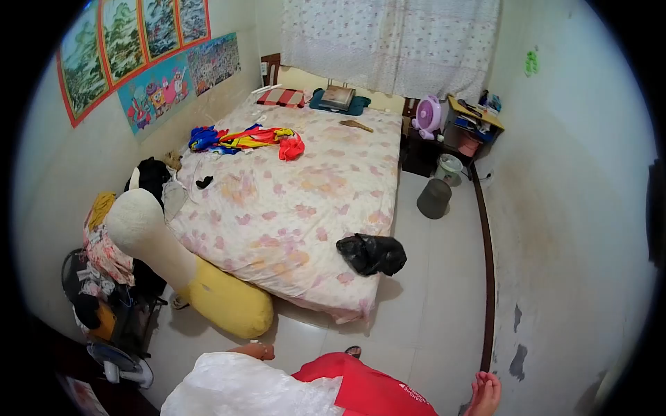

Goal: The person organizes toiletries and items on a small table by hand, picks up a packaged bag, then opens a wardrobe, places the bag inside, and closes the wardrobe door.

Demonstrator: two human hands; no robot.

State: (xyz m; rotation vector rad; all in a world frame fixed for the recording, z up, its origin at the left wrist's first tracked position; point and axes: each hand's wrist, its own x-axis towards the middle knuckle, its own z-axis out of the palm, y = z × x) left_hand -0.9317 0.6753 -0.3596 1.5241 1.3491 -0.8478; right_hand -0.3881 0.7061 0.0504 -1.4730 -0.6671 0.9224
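My left hand [258,351] shows at the bottom, beside the white, crinkled material [236,388] across my front. It is close to the yellow end of a long stuffed cushion [232,298], which leans against the bed's near left corner. How its fingers are set is too small to make out. Low at the right, near the wall, my right hand [485,394] is raised with loosely bent fingers and nothing visible in it. Red cloth with white lettering [374,388] lies between the hands. A sandalled foot [354,351] shows beyond it.
The bed [312,201] bears a black bag [371,254], colourful clothing [246,141] and a folded case [338,98]. Dark bin [434,200] and purple fan [428,116] stand at right. Piled clothes [107,256] and a floor fan [121,364] are at left.
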